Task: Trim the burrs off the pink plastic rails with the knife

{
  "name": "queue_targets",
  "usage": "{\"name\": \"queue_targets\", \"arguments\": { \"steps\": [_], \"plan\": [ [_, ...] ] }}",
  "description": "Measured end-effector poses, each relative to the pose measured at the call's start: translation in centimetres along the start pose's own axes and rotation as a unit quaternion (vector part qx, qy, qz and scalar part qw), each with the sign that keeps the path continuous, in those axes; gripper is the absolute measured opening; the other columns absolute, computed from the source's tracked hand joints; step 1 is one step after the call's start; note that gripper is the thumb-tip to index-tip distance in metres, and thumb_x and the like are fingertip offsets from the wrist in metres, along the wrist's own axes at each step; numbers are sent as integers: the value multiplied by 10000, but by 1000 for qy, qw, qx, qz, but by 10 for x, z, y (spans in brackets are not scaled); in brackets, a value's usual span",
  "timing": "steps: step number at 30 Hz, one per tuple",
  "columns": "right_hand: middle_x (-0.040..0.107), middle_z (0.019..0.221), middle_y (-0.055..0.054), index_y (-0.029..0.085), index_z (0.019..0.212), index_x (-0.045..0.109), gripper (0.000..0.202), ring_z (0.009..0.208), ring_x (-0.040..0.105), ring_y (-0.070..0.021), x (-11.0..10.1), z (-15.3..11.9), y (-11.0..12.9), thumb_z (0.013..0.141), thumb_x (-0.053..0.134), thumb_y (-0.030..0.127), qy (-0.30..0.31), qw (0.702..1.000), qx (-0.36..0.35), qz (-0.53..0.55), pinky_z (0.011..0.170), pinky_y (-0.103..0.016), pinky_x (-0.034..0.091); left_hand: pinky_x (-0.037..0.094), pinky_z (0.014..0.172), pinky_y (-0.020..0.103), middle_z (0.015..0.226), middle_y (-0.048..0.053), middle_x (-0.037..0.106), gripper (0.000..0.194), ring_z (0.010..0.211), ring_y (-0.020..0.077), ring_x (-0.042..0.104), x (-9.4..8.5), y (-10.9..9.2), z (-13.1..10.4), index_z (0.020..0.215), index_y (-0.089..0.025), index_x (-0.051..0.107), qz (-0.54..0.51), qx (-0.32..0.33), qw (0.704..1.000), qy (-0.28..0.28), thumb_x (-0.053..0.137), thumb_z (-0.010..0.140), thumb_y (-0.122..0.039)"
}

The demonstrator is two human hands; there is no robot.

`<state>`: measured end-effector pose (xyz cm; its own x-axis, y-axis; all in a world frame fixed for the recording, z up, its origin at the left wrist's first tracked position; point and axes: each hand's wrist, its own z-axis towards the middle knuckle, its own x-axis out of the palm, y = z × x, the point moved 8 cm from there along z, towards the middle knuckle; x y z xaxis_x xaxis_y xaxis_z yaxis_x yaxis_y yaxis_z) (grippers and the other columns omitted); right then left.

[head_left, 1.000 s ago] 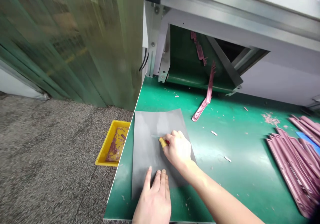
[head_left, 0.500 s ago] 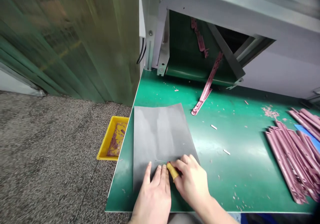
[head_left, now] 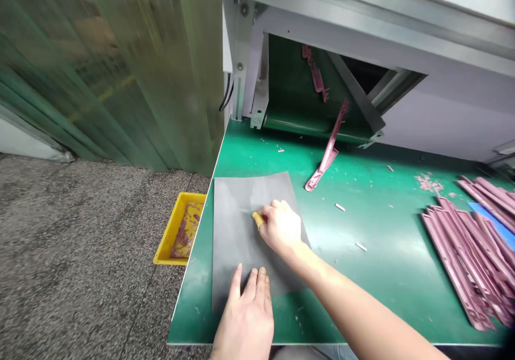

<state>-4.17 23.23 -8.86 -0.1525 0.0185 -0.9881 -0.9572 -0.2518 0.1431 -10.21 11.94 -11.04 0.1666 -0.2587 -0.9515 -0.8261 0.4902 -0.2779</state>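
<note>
A dark grey sheet (head_left: 233, 242) lies on the green table near its left edge. My left hand (head_left: 247, 317) rests flat on the sheet's lower part, fingers stretched out. Over the sheet's upper middle, my right hand (head_left: 281, 226) is closed around a small red object (head_left: 264, 218), mostly hidden in the fingers. A yellow covering (head_left: 258, 220) wraps one of its fingertips. A thin pale line shows on the sheet just left of those fingertips.
Pink plastic strips (head_left: 462, 263) are piled at the right. One pink piece (head_left: 328, 153) leans from the conveyor (head_left: 298, 126) onto the table (head_left: 382, 290). Small scraps (head_left: 429, 183) are scattered about. A yellow bin (head_left: 169, 236) stands on the floor at the left.
My right hand has moved up the sheet, away from my left hand, with the small object still in it. My left hand stays in place. The view has shifted slightly.
</note>
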Motion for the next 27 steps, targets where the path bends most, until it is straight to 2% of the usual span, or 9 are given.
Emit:
{"name": "queue_targets", "arguments": {
  "steps": [5, 10, 15, 20, 24, 27],
  "plan": [
    [541, 684, -20, 233, 725, 661, 230, 678, 476, -165, -3, -21, -4, 900, 539, 317, 8, 1000, 4, 8, 550, -269, 295, 302, 1061, 601, 1328, 190, 530, 493, 1236, 294, 511, -3, 1, 0, 1245, -30, 567, -2, -8, 1000, 5, 277, 929, -272],
    [580, 785, -38, 246, 791, 675, 241, 805, 490, -199, 1, -11, -2, 918, 506, 363, 11, 1000, -1, 5, 591, -281, 307, 240, 1076, 617, 1364, 233, 472, 507, 1259, 329, 478, -2, -1, 0, 1288, 17, 508, -10, -2, 1000, 18, 364, 885, -254],
    [553, 698, -25, 239, 766, 689, 242, 700, 486, -165, 3, -28, -7, 911, 522, 337, 37, 999, 5, 15, 561, -269, 300, 216, 1083, 606, 1389, 219, 452, 514, 1287, 315, 448, -1, -1, -3, 1320, -3, 481, -21, -6, 1000, 18, 345, 898, -264],
    [584, 773, -35, 248, 794, 679, 261, 785, 488, -190, 3, -14, 0, 926, 488, 366, 24, 1000, -8, 10, 583, -275, 303, 224, 1079, 605, 1370, 243, 466, 513, 1275, 330, 458, -3, 0, -2, 1305, 27, 487, -21, -11, 1000, 12, 365, 885, -241],
    [553, 698, -19, 241, 764, 675, 225, 700, 485, -167, 2, -23, -2, 907, 525, 328, 26, 1000, 0, 13, 557, -268, 299, 271, 1061, 616, 1361, 225, 484, 506, 1260, 323, 478, -3, 1, -1, 1292, 7, 508, -24, -11, 1000, 9, 344, 897, -264],
    [560, 715, -28, 242, 769, 681, 227, 731, 494, -177, 3, -14, -3, 906, 527, 336, 27, 1000, 8, 9, 567, -275, 302, 296, 1051, 620, 1354, 221, 491, 501, 1246, 325, 494, -3, 1, -1, 1276, 5, 525, -25, -7, 1000, 8, 340, 897, -267]
  ]
}}
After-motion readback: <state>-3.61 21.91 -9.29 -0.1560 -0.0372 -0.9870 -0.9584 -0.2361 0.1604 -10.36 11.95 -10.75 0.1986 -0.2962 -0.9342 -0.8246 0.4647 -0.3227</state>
